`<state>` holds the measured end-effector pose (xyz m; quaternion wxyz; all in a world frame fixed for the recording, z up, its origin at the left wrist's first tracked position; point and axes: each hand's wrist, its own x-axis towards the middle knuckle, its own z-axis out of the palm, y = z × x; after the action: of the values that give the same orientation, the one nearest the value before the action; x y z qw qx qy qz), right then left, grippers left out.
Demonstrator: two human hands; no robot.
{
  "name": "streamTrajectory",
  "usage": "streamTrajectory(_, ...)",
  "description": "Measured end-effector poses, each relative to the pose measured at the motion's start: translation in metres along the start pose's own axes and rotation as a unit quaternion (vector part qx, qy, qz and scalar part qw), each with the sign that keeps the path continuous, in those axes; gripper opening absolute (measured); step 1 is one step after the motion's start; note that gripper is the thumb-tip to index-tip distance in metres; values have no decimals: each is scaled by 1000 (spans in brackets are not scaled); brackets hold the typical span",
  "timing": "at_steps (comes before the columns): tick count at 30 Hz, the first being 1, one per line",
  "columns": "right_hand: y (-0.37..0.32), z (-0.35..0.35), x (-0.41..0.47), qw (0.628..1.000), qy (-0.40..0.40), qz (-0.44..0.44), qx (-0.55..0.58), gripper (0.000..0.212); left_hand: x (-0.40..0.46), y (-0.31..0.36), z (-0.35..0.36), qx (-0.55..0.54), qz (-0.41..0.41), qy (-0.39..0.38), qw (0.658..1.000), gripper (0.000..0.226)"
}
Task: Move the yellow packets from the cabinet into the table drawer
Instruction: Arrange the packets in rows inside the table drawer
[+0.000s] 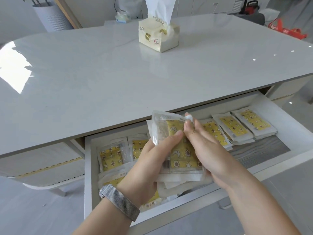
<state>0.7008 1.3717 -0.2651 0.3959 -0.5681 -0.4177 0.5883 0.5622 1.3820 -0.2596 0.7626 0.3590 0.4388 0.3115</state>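
A loose stack of yellow packets is being gripped by the left hand and pinched by the right hand above the drawer, so packets could be spilled past its front edge.

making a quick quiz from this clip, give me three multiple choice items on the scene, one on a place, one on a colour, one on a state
1. Where is the soft cream tissue pack?
A. on the glossy white tabletop
B. in the drawer
C. on the floor

2. What colour is the woven metal watch band?
A. gold
B. silver
C. black

3. What state is the white table drawer in?
A. shut
B. removed
C. pulled open

Answers: 1 A, it stands on the tabletop. 2 B, silver mesh on the left wrist. 3 C, yellow patterned packets lie inside, while left hand and right hand hold a stack of packets above.
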Motion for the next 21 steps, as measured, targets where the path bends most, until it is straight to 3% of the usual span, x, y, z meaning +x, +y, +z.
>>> streamTrajectory(4,2,3,2,998,-50,-7,33,86,2,3,-4,-13,-1,-18,1000,37)
streamTrajectory(9,-4,-3,-1,999,-7,-11,44,80,8,8,-5,-24,-1,-18,1000,32)
streamTrajectory(12,-8,-3,0,979,28,-6,203,45,12,11,-6,-79,29,37,996,51)
streamTrajectory(15,-4,7,1,942,40,-28,332,41,16,15,-3,-140,81,93,982,53)
streamTrajectory(18,2,26,-6,937,91,-98,323,35,18,15,6,-136,115,118,977,53)
streamTrajectory(21,11,38,-11,936,190,-162,247,34,16,11,14,-126,111,110,980,42)
